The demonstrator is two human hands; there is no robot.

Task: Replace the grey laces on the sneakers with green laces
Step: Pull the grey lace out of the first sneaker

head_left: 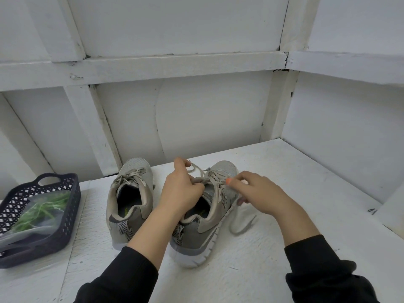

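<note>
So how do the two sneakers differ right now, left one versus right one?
The left sneaker stands untouched, while the left hand and right hand both work on the right sneaker. The left sneaker's lace lies snug across its tongue; the right sneaker's lace is pulled loose, one end trailing on the table. Both are grey, toes away, grey laces still in.

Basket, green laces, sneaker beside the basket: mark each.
basket (73, 206): head view, right wall.
green laces (43, 208): head view, middle of the bunch.
sneaker beside the basket (136, 164): head view, toe.
</note>
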